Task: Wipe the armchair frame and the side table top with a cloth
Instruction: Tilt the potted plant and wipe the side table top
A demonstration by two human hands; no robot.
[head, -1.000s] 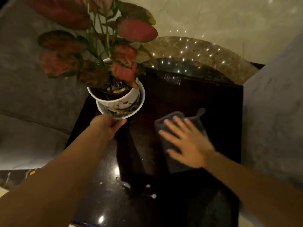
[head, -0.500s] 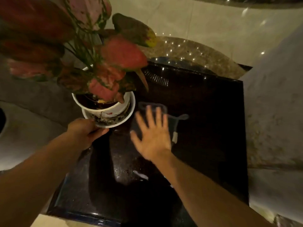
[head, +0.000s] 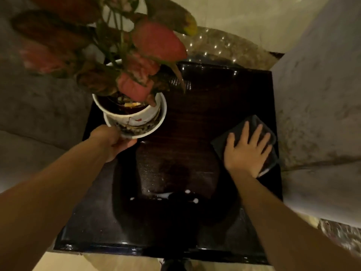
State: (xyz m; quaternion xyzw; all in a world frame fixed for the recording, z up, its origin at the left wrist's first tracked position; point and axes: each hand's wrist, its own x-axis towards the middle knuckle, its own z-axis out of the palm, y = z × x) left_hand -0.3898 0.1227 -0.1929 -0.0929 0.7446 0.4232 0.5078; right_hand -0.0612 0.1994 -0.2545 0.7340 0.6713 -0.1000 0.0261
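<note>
Wiping step, under way: right grip point(head: 248, 151) flat, fingers straight, pressing the dark cloth point(head: 219, 144) at the right edge of the surface point(head: 195, 114); left grip point(head: 113, 139) curled round the plant saucer point(head: 156, 123) rim; next move, likely, calls for sweeping the cloth toward the pot point(head: 127, 115).

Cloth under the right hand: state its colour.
Dark grey, nearly black; the cloth shows best in the head view.
</note>
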